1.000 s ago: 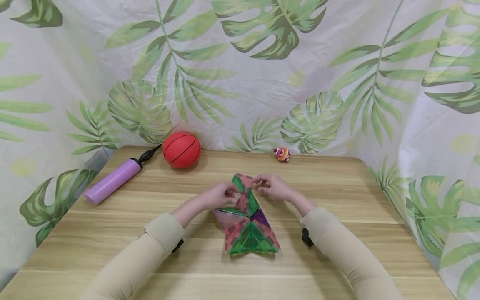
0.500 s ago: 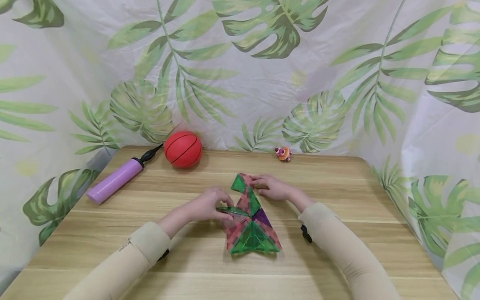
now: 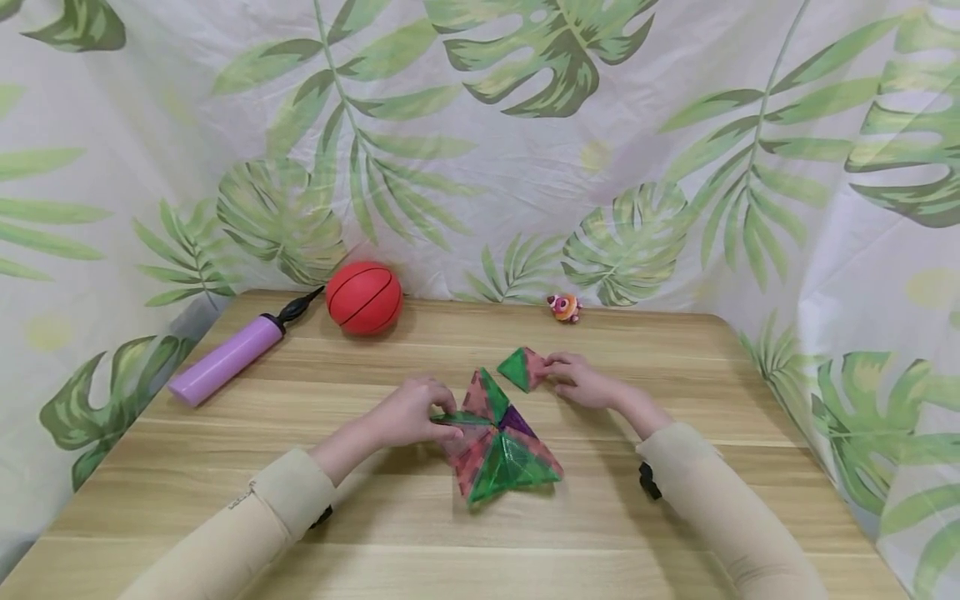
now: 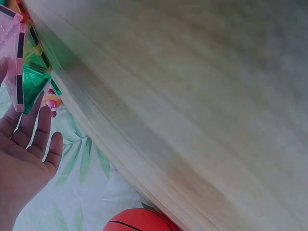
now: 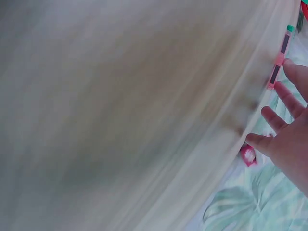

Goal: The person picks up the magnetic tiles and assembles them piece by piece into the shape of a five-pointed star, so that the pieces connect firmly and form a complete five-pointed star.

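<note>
A star-like cluster of translucent magnetic tiles (image 3: 517,462), in green, red, pink and purple, stands near the table's middle. My left hand (image 3: 412,412) pinches the cluster's left side. In the left wrist view, the left hand (image 4: 29,149) has its fingers behind a pink tile (image 4: 19,62) beside a green tile (image 4: 36,82). To the upper right, apart from the cluster, a joined pair of green and red tiles (image 3: 517,367) lies low over the table. My right hand (image 3: 585,381) pinches the pair's red end; the right wrist view shows its fingers (image 5: 288,98) at the red edge.
A red ball (image 3: 364,298) sits at the table's back left, next to a purple hand pump (image 3: 228,358) with a black nozzle. At the back stands a small pink and orange figurine (image 3: 564,308). A leaf-print cloth (image 3: 517,192) hangs behind the wooden table (image 3: 675,350).
The green and red pair has come away from the cluster's top and moved right with my right hand. My left hand has moved down onto the cluster's left side, and the cluster has turned slightly.
</note>
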